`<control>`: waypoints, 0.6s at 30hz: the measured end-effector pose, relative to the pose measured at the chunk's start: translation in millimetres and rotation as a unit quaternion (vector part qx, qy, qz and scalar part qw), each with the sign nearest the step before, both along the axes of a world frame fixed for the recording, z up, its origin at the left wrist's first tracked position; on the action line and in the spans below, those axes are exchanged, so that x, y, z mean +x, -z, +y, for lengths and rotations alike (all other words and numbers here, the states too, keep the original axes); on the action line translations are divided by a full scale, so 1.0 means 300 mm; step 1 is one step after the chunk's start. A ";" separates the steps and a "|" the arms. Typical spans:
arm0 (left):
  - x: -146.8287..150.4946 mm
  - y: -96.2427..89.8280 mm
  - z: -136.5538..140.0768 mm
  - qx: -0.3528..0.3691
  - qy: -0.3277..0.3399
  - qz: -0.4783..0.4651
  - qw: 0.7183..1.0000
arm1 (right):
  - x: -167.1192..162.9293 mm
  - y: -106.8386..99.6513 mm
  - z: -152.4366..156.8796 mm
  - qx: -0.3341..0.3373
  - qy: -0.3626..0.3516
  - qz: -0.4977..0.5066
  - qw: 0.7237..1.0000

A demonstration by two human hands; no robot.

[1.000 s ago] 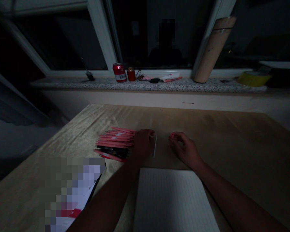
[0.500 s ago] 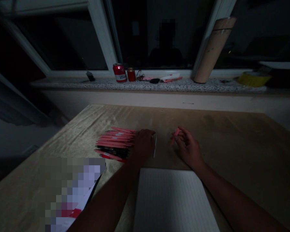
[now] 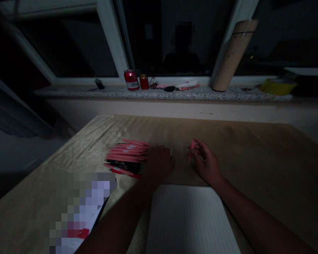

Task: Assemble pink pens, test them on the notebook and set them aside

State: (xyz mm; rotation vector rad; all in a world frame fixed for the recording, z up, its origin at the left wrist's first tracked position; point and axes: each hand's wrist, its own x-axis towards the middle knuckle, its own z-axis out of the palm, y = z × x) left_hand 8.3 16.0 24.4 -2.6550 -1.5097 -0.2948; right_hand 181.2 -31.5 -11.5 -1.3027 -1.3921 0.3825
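Note:
My right hand (image 3: pixel 205 158) is closed in a pinch on a pink pen (image 3: pixel 192 144), held upright above the table. My left hand (image 3: pixel 161 160) is palm down on the table, fingers bent, over a thin white stick (image 3: pixel 171 152); only the stick's tip shows between the fingers, and its kind is unclear. Left of that hand lies a row of pink pens (image 3: pixel 127 150), side by side. Several black pens (image 3: pixel 124 165) lie at the near end of the row, with a pink and red pen (image 3: pixel 122 171) below them.
An open lined notebook (image 3: pixel 190 218) lies in front of me between my forearms. A blurred-out sheet or screen (image 3: pixel 95 201) is at the left. On the windowsill stand a red can (image 3: pixel 131 80), a red jar (image 3: pixel 144 82), a tall tube (image 3: pixel 235 54) and a yellow tape roll (image 3: pixel 278 86).
My left hand has moved slightly right and toward me, now covering most of the white stick. In my right hand the pink pen has tipped a little more upright.

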 end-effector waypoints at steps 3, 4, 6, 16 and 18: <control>0.001 -0.001 0.001 -0.021 -0.003 0.016 1.000 | -0.001 0.001 0.000 0.005 0.005 -0.016 1.000; 0.002 -0.003 0.002 -0.029 -0.004 0.020 0.999 | -0.001 0.001 0.000 0.007 0.005 -0.022 1.000; 0.004 -0.009 0.003 -0.039 -0.008 0.029 0.999 | -0.001 -0.002 -0.001 0.009 0.006 -0.034 0.999; 0.021 -0.038 -0.008 -0.033 0.011 0.069 0.997 | -0.015 -0.030 -0.011 0.053 0.001 -0.128 0.990; 0.023 -0.037 -0.011 -0.029 0.024 0.075 0.997 | -0.016 -0.034 -0.012 0.049 -0.004 -0.143 0.989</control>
